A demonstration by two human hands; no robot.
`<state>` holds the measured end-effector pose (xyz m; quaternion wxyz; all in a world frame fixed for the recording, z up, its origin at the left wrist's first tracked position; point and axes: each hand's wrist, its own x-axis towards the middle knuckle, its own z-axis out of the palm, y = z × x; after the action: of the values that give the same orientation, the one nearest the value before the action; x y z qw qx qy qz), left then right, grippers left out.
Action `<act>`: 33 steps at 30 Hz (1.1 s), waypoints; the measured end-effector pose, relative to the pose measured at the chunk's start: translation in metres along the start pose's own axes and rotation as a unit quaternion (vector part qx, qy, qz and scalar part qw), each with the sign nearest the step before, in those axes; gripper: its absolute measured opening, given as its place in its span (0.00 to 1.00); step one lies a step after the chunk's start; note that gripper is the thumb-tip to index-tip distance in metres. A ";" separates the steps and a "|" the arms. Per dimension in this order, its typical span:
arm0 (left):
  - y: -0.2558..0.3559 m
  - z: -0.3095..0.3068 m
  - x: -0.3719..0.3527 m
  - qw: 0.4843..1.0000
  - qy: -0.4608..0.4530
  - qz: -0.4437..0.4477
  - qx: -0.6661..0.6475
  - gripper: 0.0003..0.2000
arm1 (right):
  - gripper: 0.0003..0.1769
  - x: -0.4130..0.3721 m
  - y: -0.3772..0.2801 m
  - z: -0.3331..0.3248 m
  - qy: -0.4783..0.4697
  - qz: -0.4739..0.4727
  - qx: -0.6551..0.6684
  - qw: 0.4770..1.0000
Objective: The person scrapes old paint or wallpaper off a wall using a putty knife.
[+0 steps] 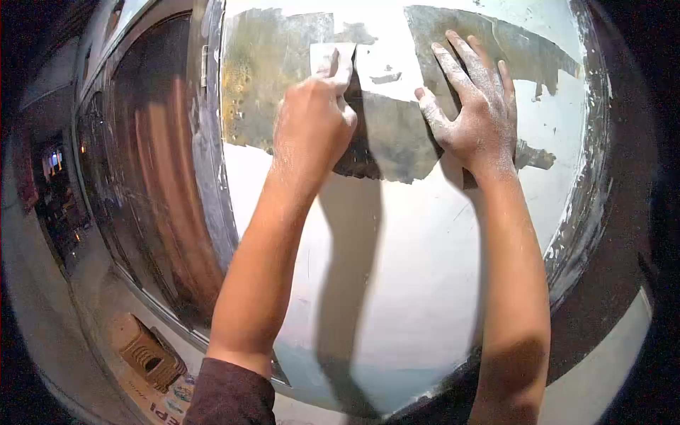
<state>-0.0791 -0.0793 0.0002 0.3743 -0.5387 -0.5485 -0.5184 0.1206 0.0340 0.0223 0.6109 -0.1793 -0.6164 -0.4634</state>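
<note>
My left hand (312,120) is closed, with two fingers stretched along a flat, pale scraper (323,53) that has a straight top edge. Its blade lies against the upper part of a wall panel (418,283), and any handle is hidden in my fist. To the right, my right hand (478,113) rests with spread fingers over a bare grey-brown patch (397,134) of that panel. White dust coats both hands. The patch has ragged edges, with white coating around it and a bright white area between my hands.
At left stands a dark-framed glass door or window (152,163) with reddish-brown curtain folds. A brown slotted object (149,354) sits low at left, near printed lettering. The panel's right border (584,177) is rough and chipped. My arms cast long shadows down the panel.
</note>
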 end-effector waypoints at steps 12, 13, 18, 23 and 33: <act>0.024 0.021 -0.075 1.000 -0.013 -0.019 -0.018 0.30 | 0.35 -0.001 -0.002 -0.001 -0.017 0.008 -0.004 1.000; 0.025 0.021 -0.075 0.999 -0.020 -0.027 -0.011 0.29 | 0.35 0.000 -0.002 -0.002 -0.020 0.008 -0.005 1.000; 0.032 0.022 -0.062 0.999 -0.012 -0.047 -0.003 0.29 | 0.35 -0.001 -0.003 -0.002 -0.026 0.016 0.006 1.000; 0.047 0.007 -0.056 0.987 -0.082 -0.138 -0.020 0.28 | 0.35 -0.002 -0.001 0.000 -0.014 0.002 0.012 1.000; 0.034 0.015 -0.044 0.999 0.036 -0.036 0.003 0.14 | 0.35 -0.003 -0.003 0.000 -0.003 0.005 0.022 1.000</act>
<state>-0.0376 -0.0780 -0.0397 0.3766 -0.4986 -0.5548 -0.5493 0.1190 0.0335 0.0189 0.6155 -0.1698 -0.6273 -0.4459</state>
